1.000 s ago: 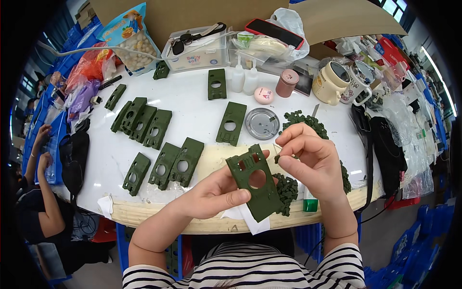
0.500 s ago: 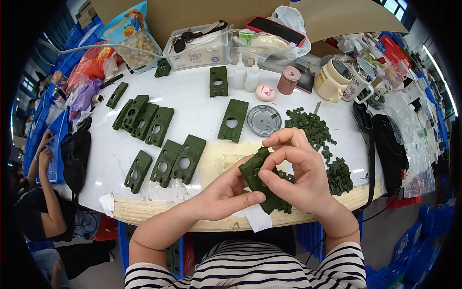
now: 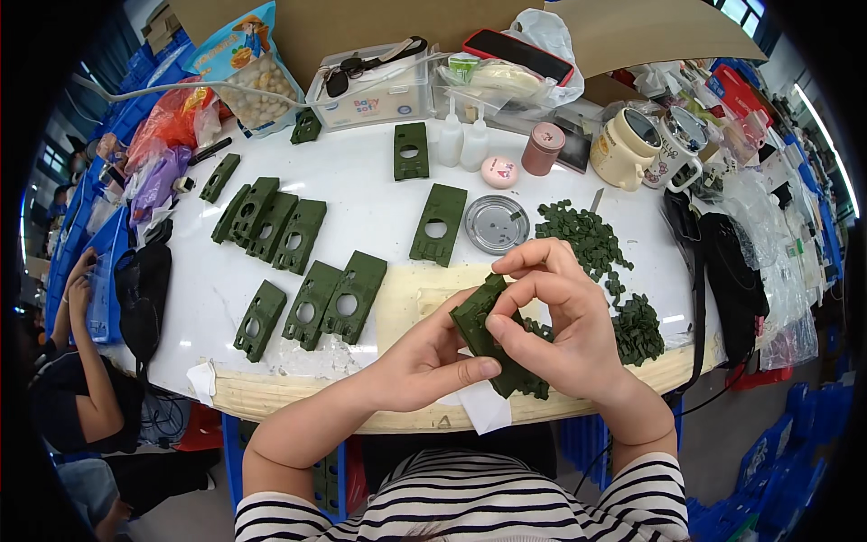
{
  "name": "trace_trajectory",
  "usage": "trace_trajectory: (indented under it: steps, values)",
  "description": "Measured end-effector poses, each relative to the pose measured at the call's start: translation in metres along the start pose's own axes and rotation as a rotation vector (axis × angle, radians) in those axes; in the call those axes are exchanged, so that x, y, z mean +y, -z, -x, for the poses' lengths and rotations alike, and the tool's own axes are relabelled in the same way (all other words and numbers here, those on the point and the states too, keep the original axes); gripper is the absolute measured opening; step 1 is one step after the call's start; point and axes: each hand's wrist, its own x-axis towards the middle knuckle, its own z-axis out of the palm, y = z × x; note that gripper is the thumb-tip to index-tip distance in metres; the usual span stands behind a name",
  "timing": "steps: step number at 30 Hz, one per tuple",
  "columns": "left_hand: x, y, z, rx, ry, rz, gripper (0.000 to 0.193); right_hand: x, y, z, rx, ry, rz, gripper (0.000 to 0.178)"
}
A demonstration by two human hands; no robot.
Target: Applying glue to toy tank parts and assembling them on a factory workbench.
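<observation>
A dark green plastic tank hull (image 3: 475, 327) is held above the front edge of the table, tilted. My left hand (image 3: 424, 366) grips it from the left, thumb across its near part. My right hand (image 3: 569, 339) is closed at its far end, thumb and forefinger pinched against the upper face; any small piece between those fingertips is hidden. Right of the hands lie two heaps of small green plastic pieces, a far heap (image 3: 578, 237) and a near heap (image 3: 638, 330). More pieces show partly behind the right hand. Another hull (image 3: 439, 226) lies beyond my hands.
Several similar hulls (image 3: 357, 298) lie at left. A round metal lid (image 3: 497, 226), two white squeeze bottles (image 3: 473, 144), a pink canister (image 3: 543, 149) and a cream mug (image 3: 623, 149) stand farther back. A thin blade (image 3: 596, 200) lies by the far heap. Another person's arm (image 3: 86, 334) shows far left.
Both hands keep nearly the same hold on the hull; my fingertips have shifted only very slightly. Everything on the table stays in place.
</observation>
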Motion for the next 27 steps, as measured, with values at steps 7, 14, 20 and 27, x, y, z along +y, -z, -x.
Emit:
trace_trajectory:
  steps: [7, 14, 20, 27]
  values:
    - [-0.0004, -0.0008, -0.0003, 0.013, -0.021, -0.014, 0.064, 0.0005, -0.0028, -0.001, 0.063, 0.061, 0.047, 0.009]
    - [0.0009, -0.0021, -0.0003, 0.017, -0.019, -0.015, 0.065, -0.0015, -0.0024, -0.0011, 0.064, 0.064, 0.083, 0.011]
    - [0.0012, -0.0004, -0.0003, -0.015, -0.016, -0.026, 0.065, -0.0028, -0.0015, 0.0002, 0.056, 0.073, 0.107, 0.013]
    - [0.0046, 0.0077, 0.0061, -0.094, 0.051, 0.012, 0.063, 0.0013, 0.0029, -0.0016, 0.101, 0.119, -0.014, 0.015]
